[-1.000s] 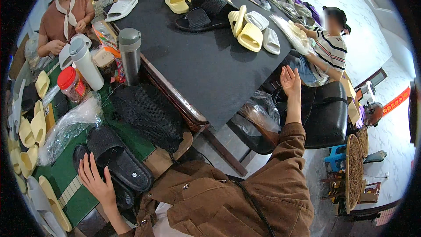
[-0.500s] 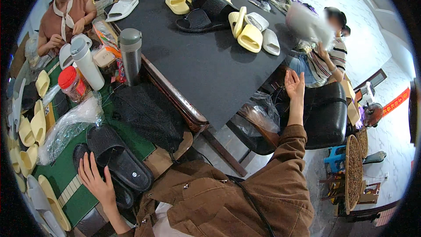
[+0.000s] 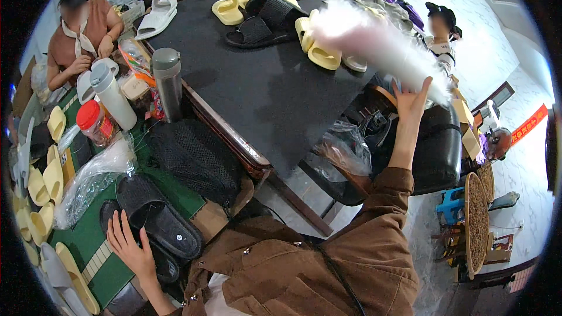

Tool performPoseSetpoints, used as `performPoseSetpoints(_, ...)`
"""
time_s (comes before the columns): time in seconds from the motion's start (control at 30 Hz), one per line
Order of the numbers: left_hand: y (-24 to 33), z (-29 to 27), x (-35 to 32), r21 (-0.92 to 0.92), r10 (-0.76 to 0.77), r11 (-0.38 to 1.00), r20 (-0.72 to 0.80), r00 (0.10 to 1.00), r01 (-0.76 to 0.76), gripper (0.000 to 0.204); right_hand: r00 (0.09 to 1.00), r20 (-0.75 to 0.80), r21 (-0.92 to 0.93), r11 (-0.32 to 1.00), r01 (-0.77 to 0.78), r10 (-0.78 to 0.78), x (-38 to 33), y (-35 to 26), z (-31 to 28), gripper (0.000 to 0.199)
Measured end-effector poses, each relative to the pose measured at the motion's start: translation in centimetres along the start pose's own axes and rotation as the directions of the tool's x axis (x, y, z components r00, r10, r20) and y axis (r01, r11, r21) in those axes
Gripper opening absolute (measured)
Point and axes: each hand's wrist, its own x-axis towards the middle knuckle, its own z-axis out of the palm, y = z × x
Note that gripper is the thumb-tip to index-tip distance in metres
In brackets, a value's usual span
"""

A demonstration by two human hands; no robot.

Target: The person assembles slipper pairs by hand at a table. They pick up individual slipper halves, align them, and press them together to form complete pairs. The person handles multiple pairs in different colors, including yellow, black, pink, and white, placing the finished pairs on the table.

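My left hand lies with fingers stretched out over the edge of a pair of black slippers on the green mat. One slipper rests on top of the other, partly under my palm. On the right my right hand is raised with fingers spread, at the lower end of a white and pinkish plastic bag. The bag is smeared by motion; whether my fingers touch it I cannot tell. It hides part of a person in a striped top.
A dark-topped table holds yellow slippers, black slippers and a white pair. Beside its left edge stand a steel flask, a white bottle and a red-lidded jar. A black chair is at right.
The plastic bag has moved left and nearer, away from the person's hand, and now covers some slippers. My right hand has risen slightly and turned toward it. My left hand stays put.
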Motion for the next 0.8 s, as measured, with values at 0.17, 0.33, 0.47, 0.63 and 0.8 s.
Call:
performPoseSetpoints(0.17, 0.2, 0.4, 0.1, -0.014, 0.015, 1.000, -0.020, 1.000, -0.016, 0.049, 0.997, 0.069, -0.027, 0.999, -0.027, 0.029, -2.2, 2.7, -3.8, 0.075)
performPoseSetpoints(0.33, 0.5, 0.2, 0.2, -0.014, 0.027, 1.000, -0.029, 0.999, -0.027, 0.049, 0.993, -0.054, -0.009, 0.994, -0.108, 0.107, -5.0, 4.0, -8.9, 0.079)
performPoseSetpoints(0.47, 0.1, 0.4, 0.0, -0.007, 0.017, 1.000, -0.021, 1.000, -0.017, 0.049, 0.992, -0.101, 0.038, 0.996, -0.077, 0.081, -6.4, 2.4, -8.9, 0.074)
performPoseSetpoints(0.63, -0.2, 0.2, -0.2, 0.003, 0.024, 1.000, -0.023, 0.999, -0.024, 0.050, 0.980, -0.088, -0.251, 0.956, 0.150, -0.177, -5.2, 4.2, -7.2, 0.084)
performPoseSetpoints(0.8, -0.1, 0.5, 0.1, -0.001, 0.025, 1.000, -0.031, 0.999, -0.025, 0.049, 0.860, -0.508, -0.341, 0.928, -0.147, -0.050, -1.2, 8.2, -8.5, 0.102)
